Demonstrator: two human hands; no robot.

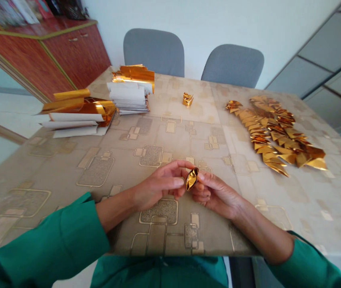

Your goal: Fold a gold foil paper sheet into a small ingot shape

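A small boat-shaped ingot folded from gold foil paper is held between both hands above the near part of the table. My right hand pinches its right side between thumb and fingers, with the other fingers curled below. On the opposite side, my left hand has its thumb and fingers closed around the ingot's left edge, the index finger reaching over the top. The hollow, creased inside of the ingot faces up toward me. Some fingertips are hidden behind it.
A patterned cloth covers the table. Far left lie a fanned pile of gold paper sheets and a taller stack. One small folded gold piece stands at the back. Rows of nested folded pieces lie right. Two grey chairs stand behind.
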